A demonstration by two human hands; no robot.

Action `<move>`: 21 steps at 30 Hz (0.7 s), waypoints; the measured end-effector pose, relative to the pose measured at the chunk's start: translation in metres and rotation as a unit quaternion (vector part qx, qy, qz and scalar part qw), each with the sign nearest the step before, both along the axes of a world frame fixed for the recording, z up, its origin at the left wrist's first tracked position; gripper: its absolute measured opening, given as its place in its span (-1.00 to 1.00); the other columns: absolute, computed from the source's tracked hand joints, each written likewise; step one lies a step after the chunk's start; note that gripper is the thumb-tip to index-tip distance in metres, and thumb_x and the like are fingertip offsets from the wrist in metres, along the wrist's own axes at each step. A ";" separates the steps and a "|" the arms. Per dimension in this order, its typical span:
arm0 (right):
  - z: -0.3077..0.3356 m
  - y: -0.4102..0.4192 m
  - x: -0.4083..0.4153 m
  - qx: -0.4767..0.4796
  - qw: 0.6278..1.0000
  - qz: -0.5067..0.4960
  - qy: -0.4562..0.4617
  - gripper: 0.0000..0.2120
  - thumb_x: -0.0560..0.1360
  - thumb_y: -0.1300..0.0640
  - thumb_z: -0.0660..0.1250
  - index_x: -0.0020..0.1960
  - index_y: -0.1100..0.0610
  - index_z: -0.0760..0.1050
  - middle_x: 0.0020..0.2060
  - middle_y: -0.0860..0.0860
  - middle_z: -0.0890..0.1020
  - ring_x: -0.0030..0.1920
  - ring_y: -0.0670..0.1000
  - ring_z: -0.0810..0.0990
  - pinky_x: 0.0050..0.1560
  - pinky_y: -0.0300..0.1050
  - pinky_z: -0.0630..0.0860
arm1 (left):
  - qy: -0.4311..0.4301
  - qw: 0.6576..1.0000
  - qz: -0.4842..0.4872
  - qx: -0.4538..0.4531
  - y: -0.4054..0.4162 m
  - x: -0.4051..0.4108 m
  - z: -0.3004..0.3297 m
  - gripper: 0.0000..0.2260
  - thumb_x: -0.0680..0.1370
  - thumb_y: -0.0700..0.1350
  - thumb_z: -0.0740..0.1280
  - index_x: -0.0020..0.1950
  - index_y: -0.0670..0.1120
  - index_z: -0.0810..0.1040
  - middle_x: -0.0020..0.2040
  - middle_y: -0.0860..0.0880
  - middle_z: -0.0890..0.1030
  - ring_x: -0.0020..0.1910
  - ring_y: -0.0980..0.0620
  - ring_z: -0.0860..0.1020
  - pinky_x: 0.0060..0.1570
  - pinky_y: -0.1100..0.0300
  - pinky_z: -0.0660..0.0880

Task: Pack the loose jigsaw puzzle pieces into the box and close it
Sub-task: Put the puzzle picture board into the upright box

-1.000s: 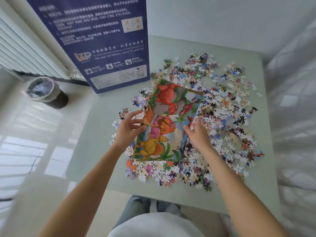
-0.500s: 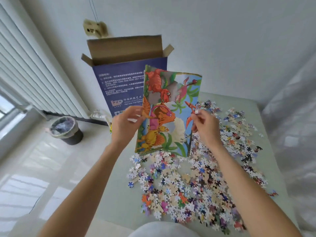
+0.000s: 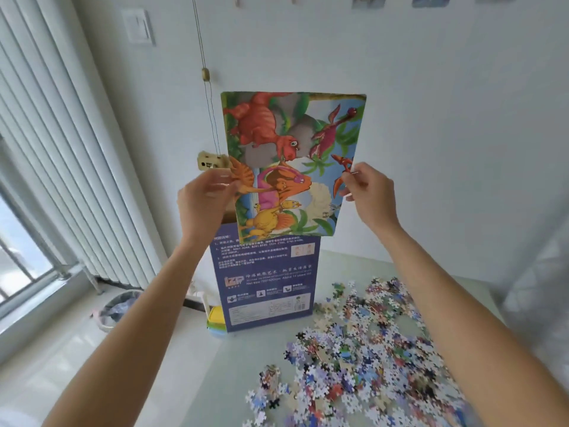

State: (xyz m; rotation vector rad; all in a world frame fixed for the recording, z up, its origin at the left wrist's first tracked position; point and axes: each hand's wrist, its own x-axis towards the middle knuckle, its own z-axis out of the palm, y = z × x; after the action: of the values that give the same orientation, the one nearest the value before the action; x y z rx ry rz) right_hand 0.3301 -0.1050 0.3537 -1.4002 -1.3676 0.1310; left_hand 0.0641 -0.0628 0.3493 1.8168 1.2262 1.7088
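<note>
While your left hand (image 3: 205,201) and right hand (image 3: 369,195) each pinch a side edge of the dinosaur picture sheet (image 3: 292,164), you hold it up in the air, its lower edge overlapping the top of the tall blue box (image 3: 266,285). That box stands upright on the pale table (image 3: 240,374) with its inside hidden from the head camera, so its contents cannot be told. The loose puzzle pieces (image 3: 363,355) lie spread over the table to the right of the box.
</note>
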 end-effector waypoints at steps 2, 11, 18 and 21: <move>0.013 0.018 -0.002 0.009 1.000 -0.004 0.005 -0.82 0.56 0.08 0.24 -0.16 0.17 0.43 -0.23 0.01 0.65 -0.21 0.01 0.65 -0.15 0.09 0.60 | -0.015 1.000 0.013 0.019 0.014 -0.001 0.016 -0.91 0.42 -0.13 0.45 -0.14 0.03 0.60 -0.24 0.19 0.61 -0.29 0.33 0.56 -0.21 0.27 0.53; 0.012 0.057 -0.016 0.002 1.000 -0.028 0.010 -0.86 0.50 0.23 0.18 -0.16 0.15 0.51 -0.30 -0.04 0.59 -0.24 0.00 0.59 -0.30 -0.22 0.42 | -0.002 0.996 0.074 0.040 0.051 -0.001 0.016 -0.91 0.42 -0.17 0.44 -0.10 -0.04 0.63 -0.23 0.13 0.61 -0.27 0.35 0.56 -0.24 0.40 0.45; -0.016 0.071 -0.016 -0.076 0.997 -0.034 -0.008 -0.85 0.48 0.32 0.19 -0.13 0.14 0.50 -0.30 -0.12 0.53 -0.24 -0.04 0.51 -0.29 -0.31 0.40 | 0.015 0.997 0.076 -0.022 0.054 -0.008 -0.015 -0.89 0.41 -0.18 0.42 -0.10 -0.02 0.64 -0.25 0.09 0.64 -0.27 0.21 0.58 -0.26 0.42 0.43; -0.017 0.076 -0.015 -0.070 0.995 -0.049 -0.054 -0.85 0.52 0.24 0.18 -0.14 0.22 0.51 -0.24 0.00 0.63 -0.23 0.04 0.58 -0.22 -0.13 0.47 | 0.028 0.996 0.085 -0.018 0.054 -0.010 -0.018 -0.90 0.43 -0.14 0.43 -0.09 0.00 0.65 -0.25 0.11 0.63 -0.28 0.22 0.58 -0.24 0.43 0.43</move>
State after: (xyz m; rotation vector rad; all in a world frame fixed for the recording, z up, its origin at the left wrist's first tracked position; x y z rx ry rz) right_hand 0.3149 -0.0293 0.3364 -1.6098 -1.3972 0.0878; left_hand 0.0541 -0.0091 0.3316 1.7968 1.4628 1.7209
